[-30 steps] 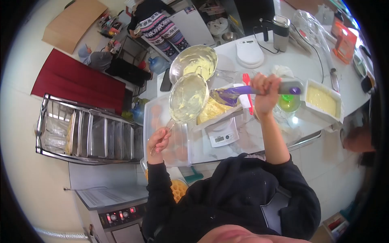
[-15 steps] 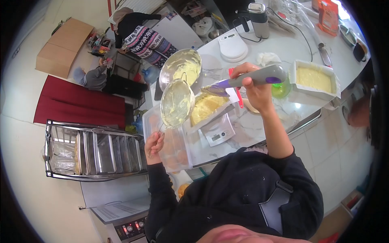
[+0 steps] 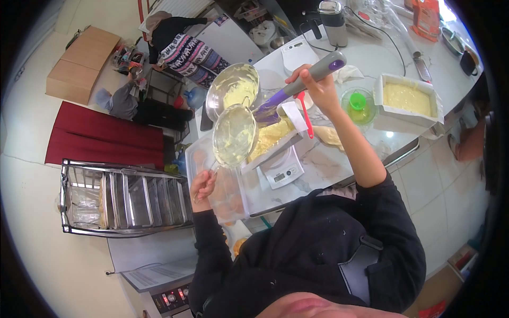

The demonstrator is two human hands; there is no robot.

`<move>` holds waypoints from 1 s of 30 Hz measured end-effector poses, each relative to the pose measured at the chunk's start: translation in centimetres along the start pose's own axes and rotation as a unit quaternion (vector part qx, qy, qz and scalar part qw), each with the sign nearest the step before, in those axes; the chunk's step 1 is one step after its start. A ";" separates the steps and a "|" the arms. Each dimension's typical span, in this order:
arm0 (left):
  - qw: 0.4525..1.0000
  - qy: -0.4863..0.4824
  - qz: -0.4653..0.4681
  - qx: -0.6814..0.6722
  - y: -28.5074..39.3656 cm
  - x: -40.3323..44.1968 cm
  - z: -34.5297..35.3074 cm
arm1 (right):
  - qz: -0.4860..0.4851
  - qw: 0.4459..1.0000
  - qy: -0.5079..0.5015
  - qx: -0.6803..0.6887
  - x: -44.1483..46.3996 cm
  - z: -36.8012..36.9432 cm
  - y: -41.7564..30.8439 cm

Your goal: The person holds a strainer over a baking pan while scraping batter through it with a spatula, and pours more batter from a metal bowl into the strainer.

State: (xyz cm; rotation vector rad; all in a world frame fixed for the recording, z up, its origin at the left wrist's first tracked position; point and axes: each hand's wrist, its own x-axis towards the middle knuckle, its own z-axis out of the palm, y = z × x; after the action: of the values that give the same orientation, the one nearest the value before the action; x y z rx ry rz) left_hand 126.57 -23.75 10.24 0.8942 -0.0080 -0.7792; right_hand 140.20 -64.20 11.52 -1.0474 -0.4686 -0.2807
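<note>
A: Report hand status.

B: Left hand (image 3: 202,185): closed on the handle of the strainer (image 3: 233,135), near the bowl (image 3: 213,98). Right hand (image 3: 321,90): gripping the spatula (image 3: 302,81), blade beside the strainer; contact cannot be confirmed.

A: Progress?

B: Right-side pan (image 3: 403,123): filled, batter fairly level. Pan on the scale (image 3: 281,173), the near pan (image 3: 279,150): filled, batter uneven, so levelling appears incomplete. Batter remains inside the bowl; residue coats strainer and spatula.
</note>
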 end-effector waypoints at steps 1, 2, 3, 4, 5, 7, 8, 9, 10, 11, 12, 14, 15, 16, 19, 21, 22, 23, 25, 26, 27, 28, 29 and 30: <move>1.000 -0.003 -0.002 -0.001 0.0 0.0 0.0 | 0.011 1.000 0.012 0.007 0.2 -0.2 0.2; 1.000 -0.005 -0.003 -0.002 -0.1 0.0 0.0 | 0.024 1.000 0.015 0.007 0.4 -0.4 0.3; 1.000 -0.008 -0.002 -0.006 -0.1 0.0 0.1 | 0.037 0.999 0.017 0.006 0.5 -0.7 0.4; 1.000 -0.010 -0.001 -0.011 -0.1 0.0 0.2 | 0.051 0.998 0.020 0.006 0.7 -0.8 0.5; 1.000 -0.013 0.000 -0.016 -0.1 0.0 0.3 | 0.055 0.998 0.021 0.017 1.0 -0.8 0.8; 1.000 -0.024 0.008 -0.009 -0.1 0.0 0.5 | 0.062 0.997 0.027 0.038 1.3 -0.8 1.7; 0.999 -0.029 0.011 -0.006 0.0 0.0 0.5 | 0.066 0.997 0.021 0.042 1.5 -0.7 1.9; 1.000 -0.029 0.003 0.000 0.1 0.0 0.5 | 0.070 0.996 0.016 0.047 1.8 -0.6 2.0; 1.000 -0.029 -0.005 0.006 0.2 0.0 0.5 | 0.074 0.996 0.011 0.052 2.0 -0.5 2.2; 0.999 -0.029 -0.013 0.011 0.4 0.0 0.4 | 0.067 0.996 0.007 0.064 2.1 -0.5 2.4; 1.000 -0.018 -0.019 0.016 0.4 0.0 0.4 | 0.061 0.995 0.002 0.075 2.3 -0.4 2.7; 0.999 0.007 -0.029 0.025 0.4 -0.2 0.4 | 0.048 0.995 -0.012 0.084 2.4 -0.4 3.4; 0.999 0.010 -0.029 0.025 0.4 -0.3 0.2 | 0.042 0.995 -0.024 0.082 2.4 -0.7 3.8; 0.999 0.012 -0.029 0.025 0.4 -0.3 0.0 | 0.035 0.996 -0.035 0.080 2.4 -0.9 4.3; 0.999 0.008 -0.037 0.013 0.5 -0.4 -0.5 | 0.036 0.993 -0.050 0.103 2.2 -1.7 5.5; 0.999 0.011 -0.039 0.010 0.6 -0.3 -0.7 | 0.028 0.994 -0.052 0.093 2.1 -1.8 5.7; 0.999 0.017 -0.037 0.013 0.7 -0.3 -0.6 | 0.025 0.994 -0.053 0.088 2.0 -1.8 5.7; 0.999 0.024 -0.036 0.016 0.7 -0.3 -0.5 | 0.021 0.995 -0.056 0.085 1.9 -2.0 5.8; 1.000 0.010 -0.020 0.003 0.7 0.0 -0.6 | 0.015 0.995 -0.061 0.080 1.8 -2.3 6.0; 1.000 0.004 -0.012 -0.003 0.8 0.2 -0.7 | 0.020 0.994 -0.068 0.083 1.7 -2.3 5.9; 1.000 0.009 -0.010 -0.003 0.8 0.2 -0.7 | 0.025 0.993 -0.076 0.085 1.6 -2.4 5.6; 1.000 0.015 -0.009 -0.002 0.9 0.2 -0.7 | 0.030 0.992 -0.083 0.087 1.4 -2.4 5.2; 1.000 0.020 -0.007 -0.001 1.0 0.3 -0.7 | 0.024 0.992 -0.089 0.082 1.3 -2.3 5.0; 1.000 0.022 -0.007 -0.003 1.0 0.4 -0.6 | 0.019 0.992 -0.095 0.076 1.3 -2.1 4.7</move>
State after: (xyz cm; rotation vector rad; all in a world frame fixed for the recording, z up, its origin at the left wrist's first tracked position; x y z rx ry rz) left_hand 127.67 -23.20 10.44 0.9071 0.0390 -0.7732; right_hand 143.86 -63.80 7.68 -0.9360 -0.6305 -0.1096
